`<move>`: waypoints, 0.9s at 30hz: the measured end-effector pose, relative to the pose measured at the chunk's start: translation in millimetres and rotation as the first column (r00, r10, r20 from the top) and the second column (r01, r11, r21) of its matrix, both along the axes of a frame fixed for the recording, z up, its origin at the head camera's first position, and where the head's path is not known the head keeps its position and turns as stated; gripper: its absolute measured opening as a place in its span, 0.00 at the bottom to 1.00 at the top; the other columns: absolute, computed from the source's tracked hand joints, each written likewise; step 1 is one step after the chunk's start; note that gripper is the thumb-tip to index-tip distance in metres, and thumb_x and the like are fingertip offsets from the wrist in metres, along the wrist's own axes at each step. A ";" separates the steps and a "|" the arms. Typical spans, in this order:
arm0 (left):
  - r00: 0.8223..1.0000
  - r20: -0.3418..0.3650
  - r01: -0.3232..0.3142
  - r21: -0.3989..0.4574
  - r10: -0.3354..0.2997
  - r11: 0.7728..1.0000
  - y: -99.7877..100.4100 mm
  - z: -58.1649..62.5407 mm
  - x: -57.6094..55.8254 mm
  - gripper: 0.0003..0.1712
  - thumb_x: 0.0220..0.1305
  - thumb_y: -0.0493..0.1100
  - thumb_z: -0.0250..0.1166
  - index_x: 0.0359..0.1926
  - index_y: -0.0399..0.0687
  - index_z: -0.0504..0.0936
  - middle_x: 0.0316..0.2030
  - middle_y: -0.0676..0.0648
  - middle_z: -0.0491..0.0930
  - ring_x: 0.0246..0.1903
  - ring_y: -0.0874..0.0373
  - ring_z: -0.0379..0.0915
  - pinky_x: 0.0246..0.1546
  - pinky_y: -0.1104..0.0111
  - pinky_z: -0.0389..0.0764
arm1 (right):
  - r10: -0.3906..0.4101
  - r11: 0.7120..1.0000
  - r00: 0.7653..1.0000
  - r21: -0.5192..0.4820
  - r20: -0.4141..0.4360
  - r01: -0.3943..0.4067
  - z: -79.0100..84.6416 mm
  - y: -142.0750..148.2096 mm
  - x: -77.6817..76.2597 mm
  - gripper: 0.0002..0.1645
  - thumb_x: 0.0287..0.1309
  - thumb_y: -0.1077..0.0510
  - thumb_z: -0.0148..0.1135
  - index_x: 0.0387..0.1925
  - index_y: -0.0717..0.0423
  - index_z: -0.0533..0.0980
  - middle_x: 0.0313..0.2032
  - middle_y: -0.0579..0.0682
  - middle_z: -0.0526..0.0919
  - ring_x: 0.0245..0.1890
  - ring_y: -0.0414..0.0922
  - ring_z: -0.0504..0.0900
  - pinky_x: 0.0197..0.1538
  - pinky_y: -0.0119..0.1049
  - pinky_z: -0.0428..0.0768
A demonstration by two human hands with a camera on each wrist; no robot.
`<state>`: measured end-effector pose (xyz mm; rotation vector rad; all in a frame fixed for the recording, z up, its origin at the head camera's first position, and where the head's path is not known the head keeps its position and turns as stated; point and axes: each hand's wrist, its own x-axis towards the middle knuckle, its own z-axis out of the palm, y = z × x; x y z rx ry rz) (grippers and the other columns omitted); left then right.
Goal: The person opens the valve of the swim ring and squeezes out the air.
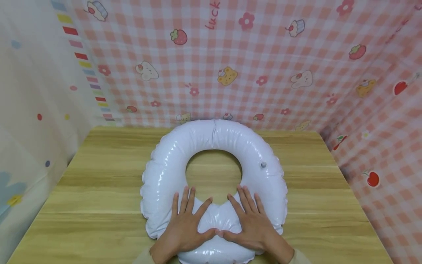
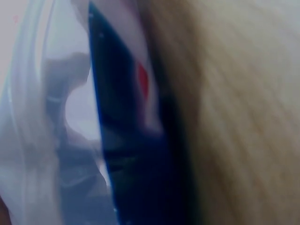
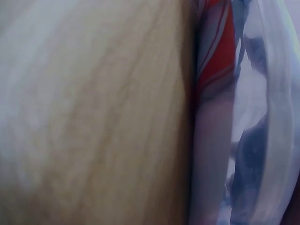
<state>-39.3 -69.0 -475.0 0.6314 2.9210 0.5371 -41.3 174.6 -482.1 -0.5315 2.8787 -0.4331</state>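
Observation:
A white inflated swim ring (image 1: pixel 171 154) lies flat in the middle of the head view, glossy and wrinkled along its seams. Its near part is wider than the rest, and a small clear valve (image 1: pixel 263 165) sticks up at the right. On that near part my left hand (image 1: pixel 186 223) rests palm down, fingers spread. Beside it my right hand (image 1: pixel 252 222) lies the same way, the thumb tips meeting. Close up in the left wrist view, the ring (image 2: pixel 28 140) has a dark blue underside; in the right wrist view, red print (image 3: pixel 220 51) shows below its seam.
The ring lies on a wood-grain table (image 1: pixel 108 183). A pink checked cloth (image 1: pixel 211 55) hangs behind the table and along its right side. At the left hangs a pale curtain (image 1: pixel 36 91) with coloured dots.

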 end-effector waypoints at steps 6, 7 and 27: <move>1.000 0.011 -0.001 -0.001 0.001 1.000 -0.4 0.4 0.3 0.49 0.61 0.77 0.58 0.76 0.60 0.66 0.79 0.26 0.47 0.81 0.31 0.34 0.76 0.34 0.35 | 0.003 1.000 1.000 0.009 0.018 -0.003 -0.1 -0.5 -0.3 0.64 0.54 0.14 0.51 0.81 0.47 0.55 0.83 0.57 0.38 0.84 0.55 0.35 0.81 0.61 0.37; 1.000 0.016 -0.001 -0.003 0.001 1.000 -0.2 0.4 -0.1 0.49 0.61 0.77 0.58 0.76 0.60 0.66 0.79 0.26 0.47 0.81 0.31 0.33 0.76 0.34 0.34 | 0.004 1.000 1.000 0.006 0.019 -0.004 -0.1 -0.5 -0.3 0.64 0.54 0.14 0.51 0.81 0.47 0.55 0.83 0.57 0.38 0.84 0.55 0.35 0.81 0.61 0.37; 0.997 0.075 0.008 -0.040 -0.005 0.999 1.3 0.8 -1.9 0.50 0.61 0.79 0.57 0.77 0.60 0.65 0.80 0.27 0.42 0.81 0.32 0.29 0.76 0.35 0.30 | 0.007 1.000 1.000 0.005 0.020 -0.007 -0.6 -0.8 1.1 0.65 0.53 0.13 0.50 0.81 0.46 0.55 0.83 0.57 0.38 0.84 0.55 0.34 0.81 0.61 0.36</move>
